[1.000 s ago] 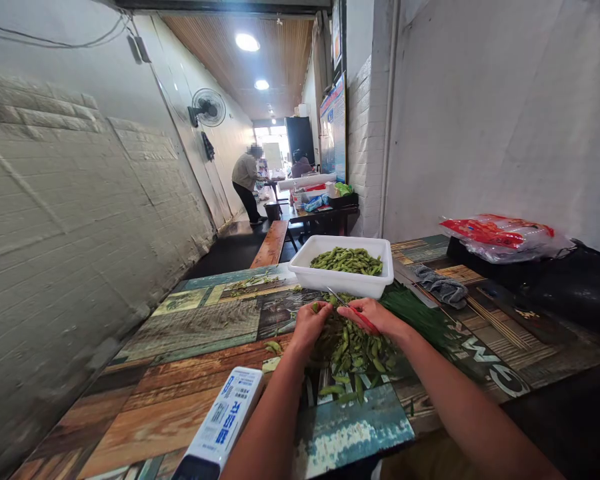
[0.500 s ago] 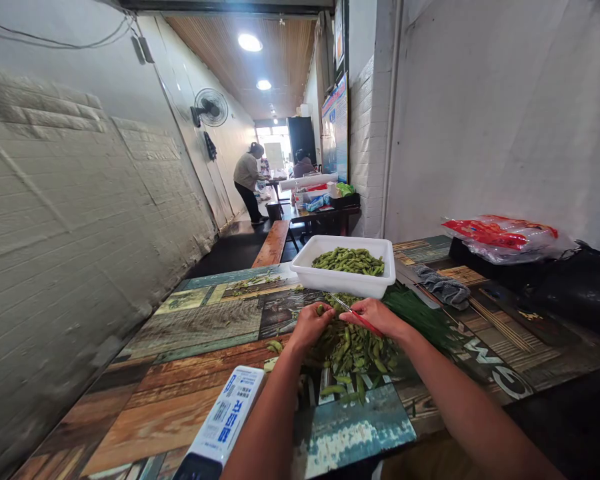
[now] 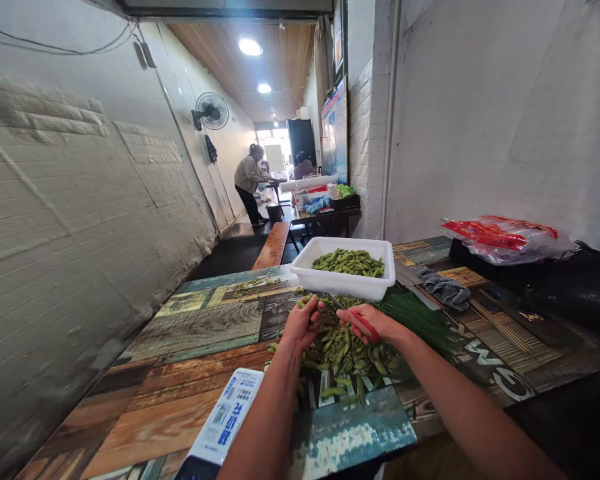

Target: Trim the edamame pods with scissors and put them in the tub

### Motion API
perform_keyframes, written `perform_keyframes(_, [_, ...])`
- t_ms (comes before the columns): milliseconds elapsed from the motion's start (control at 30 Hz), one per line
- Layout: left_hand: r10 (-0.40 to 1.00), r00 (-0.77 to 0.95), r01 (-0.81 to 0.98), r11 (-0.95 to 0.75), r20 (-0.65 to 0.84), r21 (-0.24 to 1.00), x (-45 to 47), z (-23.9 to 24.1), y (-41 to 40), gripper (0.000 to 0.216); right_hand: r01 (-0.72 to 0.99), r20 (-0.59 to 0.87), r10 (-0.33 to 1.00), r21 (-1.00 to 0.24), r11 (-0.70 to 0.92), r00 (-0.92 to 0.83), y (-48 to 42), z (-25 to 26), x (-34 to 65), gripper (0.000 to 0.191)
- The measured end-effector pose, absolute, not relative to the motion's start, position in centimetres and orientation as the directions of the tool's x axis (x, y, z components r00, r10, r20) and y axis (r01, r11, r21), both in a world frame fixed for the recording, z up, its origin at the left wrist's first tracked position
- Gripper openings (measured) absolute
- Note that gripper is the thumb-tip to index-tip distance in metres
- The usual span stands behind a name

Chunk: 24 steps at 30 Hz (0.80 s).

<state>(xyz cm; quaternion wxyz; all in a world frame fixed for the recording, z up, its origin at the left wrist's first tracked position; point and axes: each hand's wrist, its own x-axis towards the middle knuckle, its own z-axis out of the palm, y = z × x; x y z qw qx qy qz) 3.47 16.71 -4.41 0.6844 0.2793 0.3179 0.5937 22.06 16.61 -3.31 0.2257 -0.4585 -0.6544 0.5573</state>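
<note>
A heap of green edamame pods [image 3: 347,353] lies on the patterned wooden table [image 3: 190,373] in front of me. Over the heap's far left side, my left hand [image 3: 303,323] is lifted and pinches one pod [image 3: 306,301] between its fingers. My right hand [image 3: 373,325] is closed on red-handled scissors [image 3: 360,319], whose blades point up and left toward that pod. A white plastic tub [image 3: 347,279] with trimmed pods stands just beyond both hands.
A white and blue box [image 3: 227,417] lies near the table's front edge. Green chives [image 3: 415,313], a grey rag [image 3: 443,287], bamboo skewers [image 3: 500,323] and a red plastic bag [image 3: 500,235] sit to the right. A person [image 3: 247,181] stands far down the corridor.
My left hand has risen from the heap with a pod pinched in it. The right hand with the scissors stayed almost in place. The camera tilted slightly.
</note>
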Motion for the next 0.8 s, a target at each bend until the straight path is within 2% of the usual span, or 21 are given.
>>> perform_keyframes(100, [0.995,0.057,-0.636,0.101,-0.085,0.765,3.6,-4.5,16.7,0.051,0.374,-0.212,0.86,-0.927,-0.027,-0.464,16.9,-3.8,22.0,0.055])
perform_keyframes(533, [0.987,0.034,-0.673,0.141,-0.16,0.726,4.9,-5.4,16.7,0.048,0.378,-0.172,0.869,-0.926,0.019,-0.465,16.7,-3.8,22.0,0.057])
perform_keyframes(800, [0.99,-0.055,-0.569,0.074,-0.127,0.819,5.9,-5.1,16.2,0.058,0.394,-0.159,0.882,-0.918,0.033,-0.443,16.7,-3.9,21.9,0.058])
